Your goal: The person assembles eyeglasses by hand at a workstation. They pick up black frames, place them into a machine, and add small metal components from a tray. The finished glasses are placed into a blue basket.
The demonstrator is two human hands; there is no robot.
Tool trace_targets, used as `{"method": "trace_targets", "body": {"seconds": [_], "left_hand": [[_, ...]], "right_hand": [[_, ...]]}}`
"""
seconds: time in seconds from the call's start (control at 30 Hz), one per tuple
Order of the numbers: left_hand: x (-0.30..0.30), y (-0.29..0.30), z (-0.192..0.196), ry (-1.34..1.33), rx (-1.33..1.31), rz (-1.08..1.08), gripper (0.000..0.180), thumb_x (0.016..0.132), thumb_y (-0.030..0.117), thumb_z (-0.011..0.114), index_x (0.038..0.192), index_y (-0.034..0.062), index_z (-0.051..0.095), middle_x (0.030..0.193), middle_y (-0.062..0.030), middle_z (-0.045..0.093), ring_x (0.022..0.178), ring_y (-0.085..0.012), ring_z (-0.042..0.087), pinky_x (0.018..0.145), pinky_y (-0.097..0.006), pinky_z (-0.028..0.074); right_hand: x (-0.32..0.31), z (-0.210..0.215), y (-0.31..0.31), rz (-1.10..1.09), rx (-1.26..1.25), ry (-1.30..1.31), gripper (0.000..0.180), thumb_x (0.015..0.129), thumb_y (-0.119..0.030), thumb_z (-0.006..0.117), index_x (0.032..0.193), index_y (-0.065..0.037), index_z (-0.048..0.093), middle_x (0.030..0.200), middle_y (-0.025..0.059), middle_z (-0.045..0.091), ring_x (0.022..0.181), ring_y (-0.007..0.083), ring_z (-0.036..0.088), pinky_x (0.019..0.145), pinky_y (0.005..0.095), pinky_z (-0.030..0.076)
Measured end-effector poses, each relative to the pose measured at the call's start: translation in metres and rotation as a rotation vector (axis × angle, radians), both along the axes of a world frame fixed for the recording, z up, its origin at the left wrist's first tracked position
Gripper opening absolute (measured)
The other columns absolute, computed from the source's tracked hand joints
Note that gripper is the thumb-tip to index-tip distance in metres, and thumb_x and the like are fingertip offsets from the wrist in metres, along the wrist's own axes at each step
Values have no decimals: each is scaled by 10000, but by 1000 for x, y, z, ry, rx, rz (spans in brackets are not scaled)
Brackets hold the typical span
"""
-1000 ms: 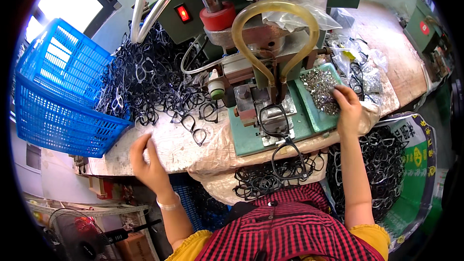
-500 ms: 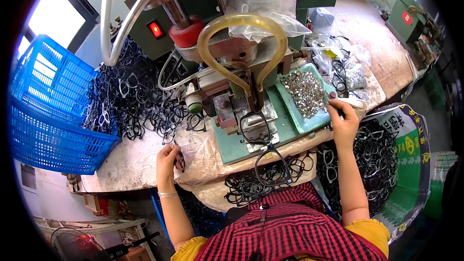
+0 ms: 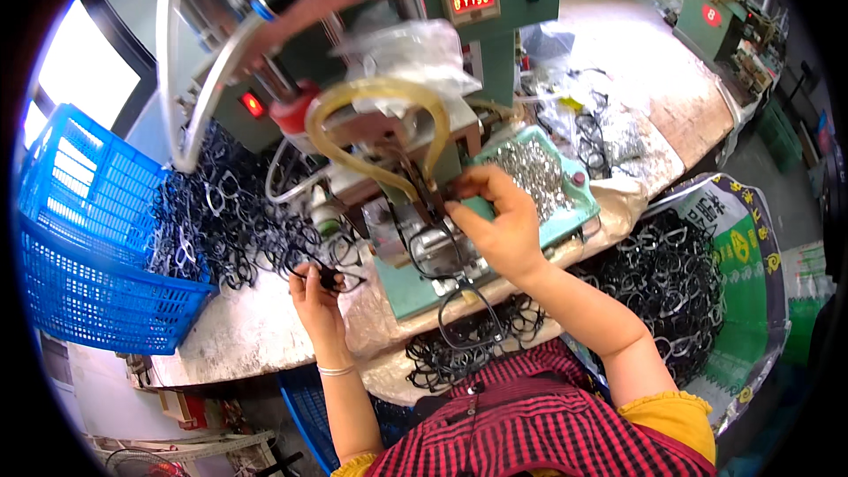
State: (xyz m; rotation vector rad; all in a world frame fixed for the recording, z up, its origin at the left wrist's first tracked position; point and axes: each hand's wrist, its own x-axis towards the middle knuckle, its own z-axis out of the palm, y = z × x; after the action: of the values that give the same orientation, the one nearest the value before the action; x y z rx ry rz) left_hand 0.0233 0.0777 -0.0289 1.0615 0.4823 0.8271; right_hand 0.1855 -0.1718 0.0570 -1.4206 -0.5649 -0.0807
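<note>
A black eyeglass frame (image 3: 470, 322) stands out from the press machine (image 3: 397, 287), its upper lens rim under the machine's head and its lower rim toward me. My right hand (image 3: 503, 225) reaches in from the right, thumb and forefinger closed at the machine's narrow tip beside that frame. Whatever is between those fingertips is too small to make out. At the left, my left hand (image 3: 318, 305) grips another dark eyeglass frame (image 3: 353, 283) above the table, next to a heap of black frames (image 3: 238, 212).
A green tray (image 3: 579, 208) of small metal parts sits right of the machine. Blue baskets (image 3: 97, 274) stand at the far left. A sack (image 3: 751, 291) with many black frames is at the right. More frames (image 3: 468, 353) lie along the table's near edge. A yellowish hose (image 3: 380, 93) arches over the work spot.
My right hand has moved left from the tray's right edge to the machine's tip. My left hand holds its eyeglass frame a little nearer the heap. The whole view has shifted.
</note>
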Motion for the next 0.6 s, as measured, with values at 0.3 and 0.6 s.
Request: {"method": "trace_targets", "body": {"seconds": [0.3, 0.6], "left_hand": [[41, -77, 150, -434, 1027, -14, 192, 1050, 159, 510, 1137, -7, 553, 1122, -191, 603, 1012, -247, 628, 683, -334, 574], [35, -108, 127, -179, 1358, -145, 151, 915, 17, 556, 925, -6, 705, 936, -178, 733, 798, -254, 701, 767, -348, 539]], "right_hand": [[-8, 19, 2, 275, 199, 293, 487, 839, 27, 696, 1284, 58, 499, 1038, 92, 689, 932, 102, 639, 860, 250, 490], [1, 22, -32, 191, -164, -80, 349, 857, -96, 665, 1199, -32, 650, 1172, 155, 689, 1148, 286, 638, 996, 378, 480]]}}
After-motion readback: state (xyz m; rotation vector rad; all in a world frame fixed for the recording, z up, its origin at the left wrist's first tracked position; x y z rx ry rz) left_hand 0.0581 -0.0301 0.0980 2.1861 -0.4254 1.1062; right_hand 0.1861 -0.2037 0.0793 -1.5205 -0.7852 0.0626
